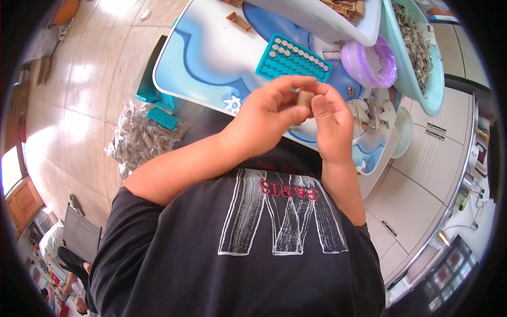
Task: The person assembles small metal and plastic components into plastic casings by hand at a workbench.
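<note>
Brown piece: a small block (304,98), raised above the near side of the tabletop (206,58), lies right between the two hands; it is blurred and partly covered, so I cannot tell which way its long axis runs.
Left hand: the grip of this hand (277,103) is grasping the block, thumb below and forefinger arched over it; the block lies at its fingertips, toward the right.
Right hand: this hand (335,119) comes in from the other side, thumb just beside the block; how firmly its grip bears on it, I cannot tell.
Nearer hand: both are close, the left wrapping more of the block.
Teal tray: just beyond the fingers, a tray (269,68) slants down to the right, with round white pieces (301,52) along its far side.
Wires and metal bits: a loose cluster (372,113) right of the right hand.
Purple bowl: a bowl (355,66) beyond the right hand, near the tray's right end.
Brown clip: a longer part (239,22) farther off, slanting much like the tray.
White tub: at the far edge, a tub (364,29) of brown parts (346,8).
</note>
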`<state>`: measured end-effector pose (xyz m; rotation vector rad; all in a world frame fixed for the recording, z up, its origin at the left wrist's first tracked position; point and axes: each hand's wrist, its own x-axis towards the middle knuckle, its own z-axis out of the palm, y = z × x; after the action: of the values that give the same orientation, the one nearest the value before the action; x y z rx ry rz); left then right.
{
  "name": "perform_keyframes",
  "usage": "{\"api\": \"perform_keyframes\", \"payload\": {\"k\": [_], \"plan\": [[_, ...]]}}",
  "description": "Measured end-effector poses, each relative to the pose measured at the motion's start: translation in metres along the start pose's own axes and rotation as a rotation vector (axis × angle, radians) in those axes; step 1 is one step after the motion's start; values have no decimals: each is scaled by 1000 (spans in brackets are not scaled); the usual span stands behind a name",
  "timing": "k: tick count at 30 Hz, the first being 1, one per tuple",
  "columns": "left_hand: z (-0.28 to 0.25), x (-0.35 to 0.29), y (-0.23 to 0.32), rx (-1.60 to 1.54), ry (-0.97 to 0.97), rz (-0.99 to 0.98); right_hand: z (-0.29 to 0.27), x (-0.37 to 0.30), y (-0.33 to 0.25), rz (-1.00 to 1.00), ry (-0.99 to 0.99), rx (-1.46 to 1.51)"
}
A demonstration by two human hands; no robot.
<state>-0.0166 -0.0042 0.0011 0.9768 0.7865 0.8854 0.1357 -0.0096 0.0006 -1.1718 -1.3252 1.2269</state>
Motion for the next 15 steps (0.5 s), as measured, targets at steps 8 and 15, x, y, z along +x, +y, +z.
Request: {"api": "perform_keyframes", "payload": {"k": [8,15], "plan": [[-4,5,-1,-571,211,-106,5,-17,-7,-38,29,-558],[-7,4,-3,-651,174,-123,5,-12,-6,-424,47,-771]]}}
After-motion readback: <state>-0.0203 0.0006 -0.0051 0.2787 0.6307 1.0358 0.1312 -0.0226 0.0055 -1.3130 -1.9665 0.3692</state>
